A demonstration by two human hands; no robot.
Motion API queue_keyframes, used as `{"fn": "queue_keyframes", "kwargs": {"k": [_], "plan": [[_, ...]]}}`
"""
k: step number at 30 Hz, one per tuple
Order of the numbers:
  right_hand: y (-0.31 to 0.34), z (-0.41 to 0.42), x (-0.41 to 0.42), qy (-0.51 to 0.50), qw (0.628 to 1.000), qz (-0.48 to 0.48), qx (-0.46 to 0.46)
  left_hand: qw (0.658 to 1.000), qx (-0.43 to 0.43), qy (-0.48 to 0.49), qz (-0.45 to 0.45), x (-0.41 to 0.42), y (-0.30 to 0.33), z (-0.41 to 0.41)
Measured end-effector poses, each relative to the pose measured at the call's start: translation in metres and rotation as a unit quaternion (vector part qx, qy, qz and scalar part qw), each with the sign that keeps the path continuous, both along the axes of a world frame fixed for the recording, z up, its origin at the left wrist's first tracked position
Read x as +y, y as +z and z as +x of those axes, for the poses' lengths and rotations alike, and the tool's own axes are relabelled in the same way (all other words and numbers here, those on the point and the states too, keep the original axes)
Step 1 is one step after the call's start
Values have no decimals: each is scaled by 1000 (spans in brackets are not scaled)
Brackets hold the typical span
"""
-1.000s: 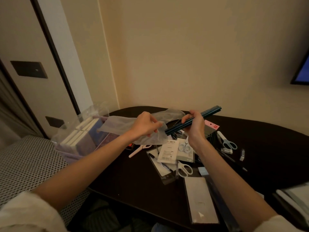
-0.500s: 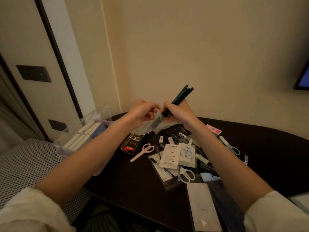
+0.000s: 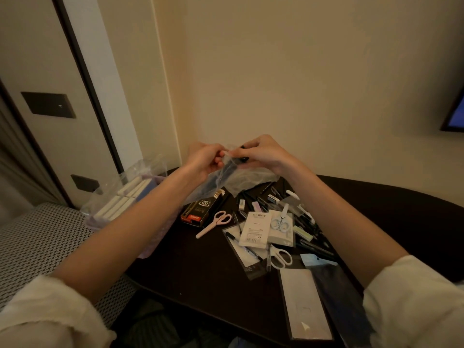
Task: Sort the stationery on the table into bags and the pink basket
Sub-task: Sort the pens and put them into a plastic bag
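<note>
From the head view, both hands are raised above the far edge of the dark counter (image 3: 200,267), pinching the mouth of a clear, crumpled plastic bag (image 3: 247,178). The left hand (image 3: 204,159) and right hand (image 3: 261,153) nearly touch. Dark blue slim pens (image 3: 222,175) lie inside, their long axis slanting down toward the left forearm. The pens' lower ends blur against the bag. Whether the mouth is sealed cannot be told.

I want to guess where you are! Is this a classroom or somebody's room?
Probably a room in a home or hotel, not a classroom. There is a small dark table pushed into a corner, a screen mounted on the wall, and a woven seat beside the table.
</note>
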State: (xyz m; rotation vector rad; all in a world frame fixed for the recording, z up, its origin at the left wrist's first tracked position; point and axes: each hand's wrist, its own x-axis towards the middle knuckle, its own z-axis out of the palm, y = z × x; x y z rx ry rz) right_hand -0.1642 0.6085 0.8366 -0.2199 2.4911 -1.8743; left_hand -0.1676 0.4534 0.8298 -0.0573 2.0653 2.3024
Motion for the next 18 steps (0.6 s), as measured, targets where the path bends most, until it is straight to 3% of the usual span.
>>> {"fn": "queue_keyframes", "kwargs": {"k": [6, 9, 12, 15, 18], "plan": [[-7, -1, 5, 104, 989, 96, 39, 994, 61, 68, -65, -4, -9, -4], [-12, -4, 1, 120, 990, 55, 48, 991, 69, 92, -73, -10, -13, -7], [-21, -11, -4, 79, 993, 12, 89, 989, 63, 111, -69, -15, -18, -11], [-30, -18, -9, 29, 982, 50, 179, 987, 77, 125, -59, -18, -21, -15], [-39, -27, -12, -80, 968, 15, 236, 981, 96, 156, -59, -22, -24, -23]]}}
